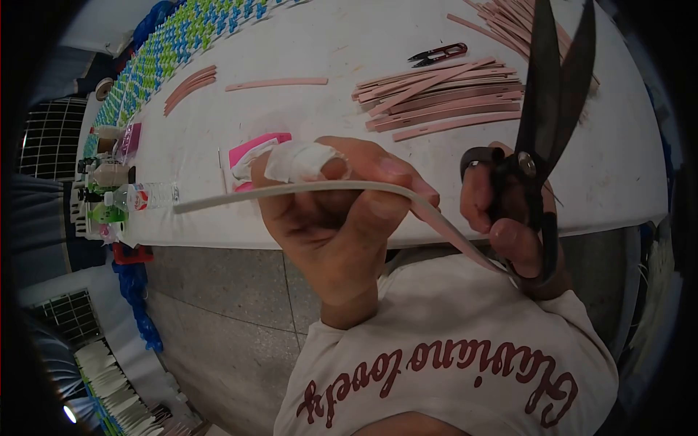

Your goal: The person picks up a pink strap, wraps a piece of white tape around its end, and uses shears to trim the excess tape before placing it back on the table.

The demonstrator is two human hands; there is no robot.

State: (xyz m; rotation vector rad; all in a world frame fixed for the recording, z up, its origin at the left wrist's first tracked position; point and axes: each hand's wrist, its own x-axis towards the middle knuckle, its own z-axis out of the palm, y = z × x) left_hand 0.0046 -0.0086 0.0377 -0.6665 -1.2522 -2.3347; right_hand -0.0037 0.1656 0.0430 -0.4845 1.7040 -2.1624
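My left hand [334,218] pinches a long, thin strip [262,192] between thumb and fingers, with white tape wrapped on one finger. The strip looks greyish on its left part and pink on the right, where it bends down toward my right hand. In my right hand [502,211] is a pair of dark scissors [534,131], fingers through the handles. Its blades point up and stand slightly apart, away from the strip. Beyond my hands lies a pile of pink strips [443,98] on the white-covered table [305,116].
Small black-and-red thread snips [440,53] lie behind the pile. More pink strips [509,25] are heaped at the back right, a few others [190,89] at the left. Rows of blue and green pieces [167,58] line the far left. A plastic bottle [149,196] lies near the left edge.
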